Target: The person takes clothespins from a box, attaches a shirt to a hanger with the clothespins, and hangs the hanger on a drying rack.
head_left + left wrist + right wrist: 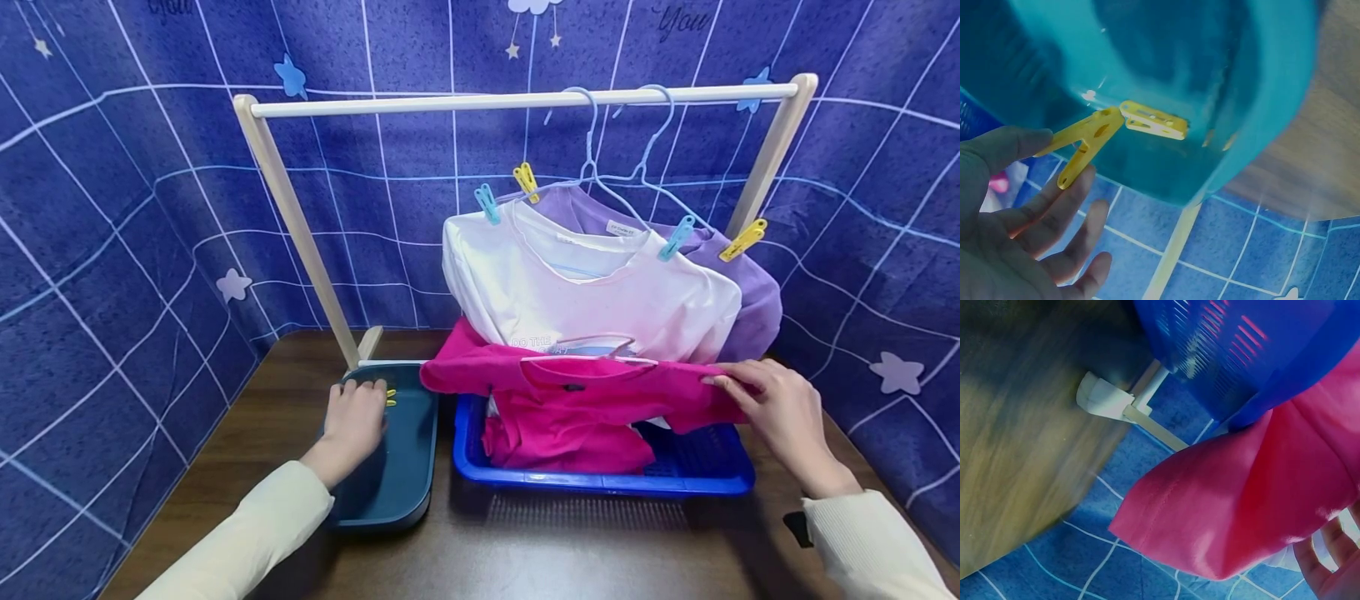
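Note:
Between thumb and finger, my left hand [354, 423] pinches a yellow clothespin [1089, 139] inside the dark teal bin [420, 454]. A second yellow clothespin [1154, 120] lies in the bin, close to the pinched one. My right hand [783, 412] holds the shoulder end of a bright pink shirt [675, 387] with a hanger [630, 360] at its neckline. The shirt is spread above the blue basket [600, 482], its lower part bunched inside. In the right wrist view, the pink sleeve [1210, 500] droops past the basket; the thumb there is out of sight.
A wooden rack [420, 105] stands behind. From its bar hang a white shirt [592, 292] and a purple shirt [757, 292], with blue clothespins [677, 237] and yellow clothespins [743, 240] at their shoulders. Beneath everything is a brown wooden table [570, 550].

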A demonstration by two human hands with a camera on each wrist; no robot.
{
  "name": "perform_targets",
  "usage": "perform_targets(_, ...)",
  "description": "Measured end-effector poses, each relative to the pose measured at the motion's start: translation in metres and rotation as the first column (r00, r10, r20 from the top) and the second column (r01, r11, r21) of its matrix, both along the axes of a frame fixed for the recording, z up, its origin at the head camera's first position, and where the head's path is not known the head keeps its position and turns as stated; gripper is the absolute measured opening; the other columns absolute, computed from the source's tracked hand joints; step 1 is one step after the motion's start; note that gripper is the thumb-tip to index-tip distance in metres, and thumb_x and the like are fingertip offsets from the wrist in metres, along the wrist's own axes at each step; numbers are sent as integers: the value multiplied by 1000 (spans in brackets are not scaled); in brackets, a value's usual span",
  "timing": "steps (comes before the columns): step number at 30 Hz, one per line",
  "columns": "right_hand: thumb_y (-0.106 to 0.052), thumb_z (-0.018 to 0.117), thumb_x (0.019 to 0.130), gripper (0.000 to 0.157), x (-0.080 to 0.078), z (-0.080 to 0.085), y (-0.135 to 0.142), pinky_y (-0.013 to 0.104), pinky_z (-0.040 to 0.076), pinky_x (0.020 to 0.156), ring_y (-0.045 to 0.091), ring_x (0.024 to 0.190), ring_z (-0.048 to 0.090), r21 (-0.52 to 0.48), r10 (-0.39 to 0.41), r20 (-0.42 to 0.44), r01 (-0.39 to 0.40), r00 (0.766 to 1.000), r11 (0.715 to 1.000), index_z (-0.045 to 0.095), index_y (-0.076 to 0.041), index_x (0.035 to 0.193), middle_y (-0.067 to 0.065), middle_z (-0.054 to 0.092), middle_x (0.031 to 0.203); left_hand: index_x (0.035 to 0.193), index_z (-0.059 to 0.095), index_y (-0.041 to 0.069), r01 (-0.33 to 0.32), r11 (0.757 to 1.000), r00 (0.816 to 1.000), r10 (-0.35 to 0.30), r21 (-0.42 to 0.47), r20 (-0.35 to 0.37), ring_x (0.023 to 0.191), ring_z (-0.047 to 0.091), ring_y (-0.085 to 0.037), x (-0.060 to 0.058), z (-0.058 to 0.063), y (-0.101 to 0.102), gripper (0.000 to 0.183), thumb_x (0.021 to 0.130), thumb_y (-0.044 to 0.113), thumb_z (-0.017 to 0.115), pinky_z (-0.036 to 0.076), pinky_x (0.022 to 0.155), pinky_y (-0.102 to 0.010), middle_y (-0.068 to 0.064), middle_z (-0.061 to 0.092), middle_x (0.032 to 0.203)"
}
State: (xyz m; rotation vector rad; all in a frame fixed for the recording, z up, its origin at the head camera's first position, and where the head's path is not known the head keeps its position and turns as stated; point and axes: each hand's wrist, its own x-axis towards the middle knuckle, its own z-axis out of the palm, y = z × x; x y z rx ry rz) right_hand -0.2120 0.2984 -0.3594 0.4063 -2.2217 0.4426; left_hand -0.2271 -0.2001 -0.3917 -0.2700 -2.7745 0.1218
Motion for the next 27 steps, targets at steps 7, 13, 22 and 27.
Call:
perform_targets(7,-1,72,67,20,-4,2,-2,30,35,52,26,68,58,15,0,6,0,1000,1000,71,-8,87,9,69,76,89,57,0,20,998,996,-16,53,-85,83,57,-38,3,13,5,30,70,16,73,39,76,-51,-18,65,84)
perform_targets(13,-4,71,71,19,-7,4,-3,37,37,51,29,68,59,15,-17,24,17,1000,1000,71,-10,90,10,69,77,87,57,1,35,993,989,-18,113,-145,81,58,-36,2,26,8,29,70,18,74,39,77,-51,-17,66,84)
perform_targets(22,-9,71,74,15,-13,7,-4,44,36,49,37,68,60,-30,-50,54,52,997,998,70,-11,89,16,67,77,95,58,6,95,973,972,-45,212,-229,84,55,-34,1,49,14,28,73,16,72,36,80,-50,-13,66,90)
perform_targets(27,-11,71,74,14,-15,9,-5,42,35,47,37,65,59,-34,-60,70,63,996,997,71,-10,88,17,67,75,98,58,6,143,959,954,-68,245,-291,85,54,-33,1,58,20,29,74,15,71,36,81,-49,-11,66,93)
